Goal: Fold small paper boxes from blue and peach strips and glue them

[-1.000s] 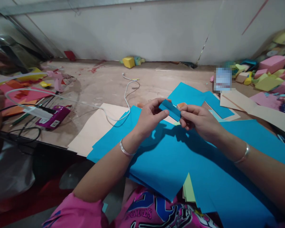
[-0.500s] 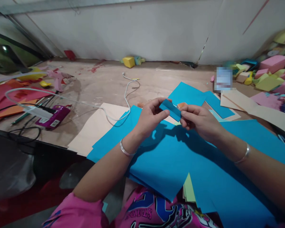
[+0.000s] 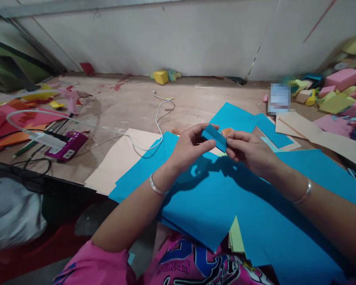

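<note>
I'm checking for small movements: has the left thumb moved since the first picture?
Yes: the left thumb has shifted slightly rightward, toward the right hand, judged against the unmoved yellow block.

On the person's pink shirt (image 3: 154, 274), small lettering (image 3: 175, 266) appears to read "STARS"; the large blue characters (image 3: 180, 248) beside it are partly hidden and unclear; the white label (image 3: 69, 154) on the purple adapter (image 3: 77, 141) is too small to read.
</note>
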A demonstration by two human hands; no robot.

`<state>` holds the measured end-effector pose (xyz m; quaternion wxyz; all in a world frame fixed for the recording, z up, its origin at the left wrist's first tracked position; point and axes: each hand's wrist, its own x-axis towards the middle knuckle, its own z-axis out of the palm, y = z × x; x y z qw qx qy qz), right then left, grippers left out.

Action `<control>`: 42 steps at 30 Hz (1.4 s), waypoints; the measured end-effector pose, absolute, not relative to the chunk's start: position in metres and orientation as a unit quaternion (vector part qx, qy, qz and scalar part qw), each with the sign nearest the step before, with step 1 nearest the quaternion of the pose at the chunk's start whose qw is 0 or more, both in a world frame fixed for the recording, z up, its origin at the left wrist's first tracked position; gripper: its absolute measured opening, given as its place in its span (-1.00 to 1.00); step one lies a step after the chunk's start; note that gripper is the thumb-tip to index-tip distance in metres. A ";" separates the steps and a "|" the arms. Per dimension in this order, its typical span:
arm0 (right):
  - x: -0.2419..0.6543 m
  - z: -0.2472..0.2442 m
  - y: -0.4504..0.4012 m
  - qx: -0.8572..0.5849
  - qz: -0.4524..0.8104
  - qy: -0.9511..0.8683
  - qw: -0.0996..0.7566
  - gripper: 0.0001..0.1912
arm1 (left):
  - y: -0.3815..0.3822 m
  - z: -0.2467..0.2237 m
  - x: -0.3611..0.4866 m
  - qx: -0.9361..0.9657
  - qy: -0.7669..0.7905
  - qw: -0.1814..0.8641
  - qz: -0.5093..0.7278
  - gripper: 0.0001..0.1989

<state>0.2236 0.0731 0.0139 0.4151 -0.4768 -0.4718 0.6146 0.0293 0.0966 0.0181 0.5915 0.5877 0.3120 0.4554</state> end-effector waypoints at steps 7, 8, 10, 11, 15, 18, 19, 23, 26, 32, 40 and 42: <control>0.223 0.006 0.074 -0.400 0.638 -0.518 0.406 -0.65 | 0.097 0.006 0.035 0.675 0.277 0.539 0.421 -0.66; 0.223 0.006 0.074 -0.387 0.638 -0.528 0.405 -0.62 | 0.097 0.005 0.035 0.689 0.278 0.519 0.422 -0.68; 0.223 0.005 0.073 -0.380 0.639 -0.541 0.393 -0.58 | 0.096 0.005 0.036 0.707 0.283 0.488 0.426 -0.71; 0.223 0.005 0.073 -0.381 0.638 -0.544 0.389 -0.56 | 0.095 0.005 0.036 0.713 0.285 0.479 0.426 -0.71; 0.225 0.007 0.072 -0.371 0.638 -0.558 0.379 -0.50 | 0.094 0.008 0.034 0.734 0.282 0.463 0.408 -0.70; 0.227 0.006 0.072 -0.361 0.627 -0.582 0.370 -0.47 | 0.094 0.010 0.033 0.749 0.275 0.455 0.396 -0.70; 0.228 0.005 0.072 -0.361 0.619 -0.592 0.369 -0.46 | 0.094 0.011 0.033 0.751 0.276 0.455 0.391 -0.69; 0.231 0.002 0.073 -0.371 0.588 -0.619 0.366 -0.47 | 0.094 0.011 0.033 0.730 0.285 0.493 0.378 -0.67; 0.231 0.003 0.074 -0.361 0.600 -0.615 0.363 -0.51 | 0.096 0.011 0.033 0.690 0.277 0.550 0.381 -0.66; 0.231 0.011 0.074 -0.363 0.643 -0.554 0.384 -0.79 | 0.104 0.011 0.029 0.627 0.260 0.619 0.395 -0.62; 0.229 0.014 0.073 -0.403 0.634 -0.492 0.439 -0.84 | 0.106 0.010 0.025 0.590 0.293 0.613 0.436 -0.66; 0.227 0.013 0.072 -0.401 0.647 -0.488 0.427 -0.80 | 0.107 0.011 0.026 0.600 0.292 0.602 0.439 -0.66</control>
